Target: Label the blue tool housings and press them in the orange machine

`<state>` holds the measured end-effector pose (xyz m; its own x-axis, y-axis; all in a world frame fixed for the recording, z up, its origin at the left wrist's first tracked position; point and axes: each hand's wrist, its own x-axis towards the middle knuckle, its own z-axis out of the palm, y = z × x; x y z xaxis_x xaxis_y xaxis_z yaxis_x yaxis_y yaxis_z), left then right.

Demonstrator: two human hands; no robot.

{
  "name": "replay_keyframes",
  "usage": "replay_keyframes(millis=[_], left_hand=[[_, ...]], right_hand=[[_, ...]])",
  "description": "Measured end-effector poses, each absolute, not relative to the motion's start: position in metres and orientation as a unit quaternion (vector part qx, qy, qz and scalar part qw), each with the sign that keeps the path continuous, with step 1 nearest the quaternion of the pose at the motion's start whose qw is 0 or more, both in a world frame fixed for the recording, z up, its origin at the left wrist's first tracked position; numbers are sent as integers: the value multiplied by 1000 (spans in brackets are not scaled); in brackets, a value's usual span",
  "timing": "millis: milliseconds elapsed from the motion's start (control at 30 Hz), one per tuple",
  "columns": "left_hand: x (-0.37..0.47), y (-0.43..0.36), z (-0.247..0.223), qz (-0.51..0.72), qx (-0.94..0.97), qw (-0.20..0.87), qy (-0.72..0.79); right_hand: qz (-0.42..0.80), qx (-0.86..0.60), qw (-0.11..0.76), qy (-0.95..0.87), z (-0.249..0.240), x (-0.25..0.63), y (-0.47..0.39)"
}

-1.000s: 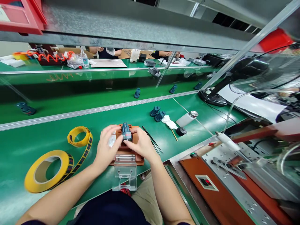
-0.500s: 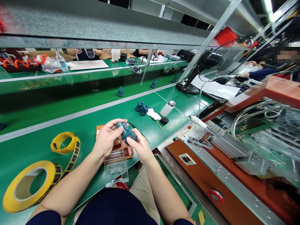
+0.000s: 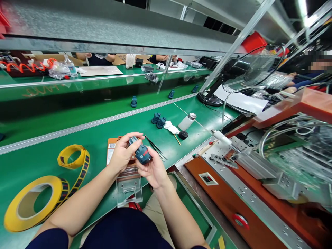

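Observation:
A dark blue-grey plastic part (image 3: 142, 154) with a red and black label is held between my two hands. My left hand (image 3: 123, 152) grips its upper left end, thumb on top. The lower right end rests in the fingers of my right hand (image 3: 154, 169), thumb at its side. Beneath my hands is an orange fixture (image 3: 111, 146) with a clear plastic piece (image 3: 129, 188) at its front. Black tweezers (image 3: 155, 148) lie just right of my hands. Two similar blue parts (image 3: 161, 122) stand together farther back on the green table.
Yellow label rolls (image 3: 33, 204) lie at the left. Behind the blue parts' right side are white cloth (image 3: 171, 128), a bottle (image 3: 187, 121) and a black cap (image 3: 183, 135). More parts (image 3: 134, 101) stand on the green belt. A fan (image 3: 211, 97) and an orange-brown machine (image 3: 220, 193) occupy the right.
The held part has been turned, so its red and black label now faces up. My right thumb has shifted off its face to the side, and my right palm has rolled upward.

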<state>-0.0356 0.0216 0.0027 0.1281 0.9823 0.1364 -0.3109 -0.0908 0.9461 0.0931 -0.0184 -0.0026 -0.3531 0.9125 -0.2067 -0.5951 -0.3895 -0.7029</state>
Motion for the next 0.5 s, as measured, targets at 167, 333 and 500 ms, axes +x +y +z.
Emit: replay_keyframes(millis=[167, 333, 500], left_hand=[[-37, 17, 6, 555, 535, 442, 459], [-43, 16, 20, 486, 596, 389, 507], [-45, 16, 21, 431, 641, 343, 534]], right_hand=[[763, -369, 440, -296, -9, 86, -26], [648, -447, 450, -420, -20, 84, -34], [619, -456, 431, -473, -20, 85, -37]])
